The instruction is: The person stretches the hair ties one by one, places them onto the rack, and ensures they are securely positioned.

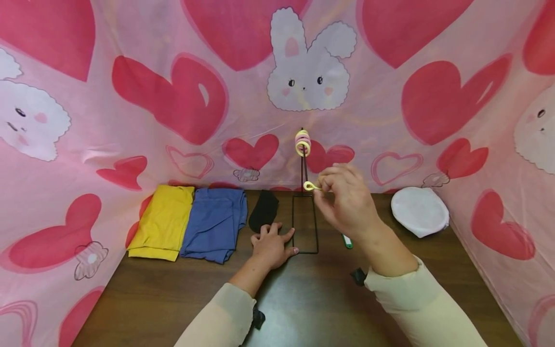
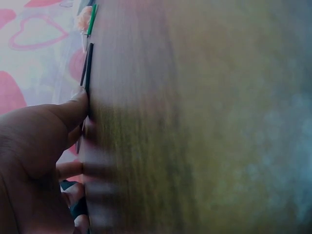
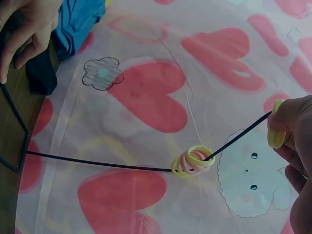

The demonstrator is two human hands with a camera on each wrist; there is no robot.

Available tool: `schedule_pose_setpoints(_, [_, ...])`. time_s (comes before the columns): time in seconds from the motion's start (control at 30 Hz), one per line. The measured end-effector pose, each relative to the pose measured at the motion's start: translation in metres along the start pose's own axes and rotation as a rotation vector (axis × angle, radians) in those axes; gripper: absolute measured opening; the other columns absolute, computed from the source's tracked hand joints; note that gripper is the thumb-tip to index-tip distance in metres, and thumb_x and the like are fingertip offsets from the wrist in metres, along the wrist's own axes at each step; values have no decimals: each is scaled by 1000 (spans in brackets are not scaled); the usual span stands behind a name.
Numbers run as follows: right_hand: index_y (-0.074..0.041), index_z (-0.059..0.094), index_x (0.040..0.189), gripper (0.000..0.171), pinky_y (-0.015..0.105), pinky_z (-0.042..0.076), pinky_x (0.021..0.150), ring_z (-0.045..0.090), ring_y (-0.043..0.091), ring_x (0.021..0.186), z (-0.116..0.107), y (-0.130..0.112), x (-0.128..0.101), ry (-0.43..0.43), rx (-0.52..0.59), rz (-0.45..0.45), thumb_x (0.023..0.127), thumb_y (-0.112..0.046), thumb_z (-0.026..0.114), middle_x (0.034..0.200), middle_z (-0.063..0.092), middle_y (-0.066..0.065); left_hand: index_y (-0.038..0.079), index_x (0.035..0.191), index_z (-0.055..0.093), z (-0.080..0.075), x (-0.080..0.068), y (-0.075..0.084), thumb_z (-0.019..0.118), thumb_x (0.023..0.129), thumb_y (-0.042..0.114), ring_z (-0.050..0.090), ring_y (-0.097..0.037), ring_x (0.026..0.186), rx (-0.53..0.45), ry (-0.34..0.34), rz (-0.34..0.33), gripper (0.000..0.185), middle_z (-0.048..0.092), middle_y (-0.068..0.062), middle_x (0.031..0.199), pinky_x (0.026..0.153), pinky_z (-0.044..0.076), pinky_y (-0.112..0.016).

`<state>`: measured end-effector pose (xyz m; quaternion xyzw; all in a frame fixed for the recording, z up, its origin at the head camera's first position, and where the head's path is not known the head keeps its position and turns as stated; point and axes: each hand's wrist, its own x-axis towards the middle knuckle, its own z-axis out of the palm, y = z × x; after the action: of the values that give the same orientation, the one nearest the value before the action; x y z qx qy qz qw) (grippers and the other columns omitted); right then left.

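Note:
A black wire stand has a rectangular base (image 1: 305, 252) on the table and an upright ending in an arm. Several yellow and pink hair ties (image 1: 303, 138) hang on that arm. At the arm's free end, my right hand (image 1: 347, 200) pinches another yellow hair tie (image 3: 276, 131) between thumb and fingers; whether the wire passes through it is hidden by the fingers. My left hand (image 1: 270, 246) rests with fingers spread, its thumb (image 2: 77, 105) against the base's wire. Its other fingertips lie at the near end of a black cloth piece (image 1: 264, 209), possibly a sock.
Folded yellow cloth (image 1: 162, 224) and folded blue cloth (image 1: 214, 224) lie on the left. A white round item (image 1: 419, 212) sits at the right. Partly behind my right hand is a green-and-white object (image 1: 348, 241). A heart-patterned sheet (image 1: 247, 115) encloses the table's back and sides.

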<state>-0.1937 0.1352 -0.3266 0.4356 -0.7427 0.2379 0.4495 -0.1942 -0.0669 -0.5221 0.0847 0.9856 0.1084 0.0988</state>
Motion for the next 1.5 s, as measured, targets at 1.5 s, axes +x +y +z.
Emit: schedule_pose_setpoints(1.5, [1,51,122,55,59,31,96,48,42,111,62,73,6,-8,-119,346,81,-19,81,117,55,21,47,156,43,1,-1,0,57,95,69,26,-38,146,-19,20,9,67,32,-2,166,100,30,-64])
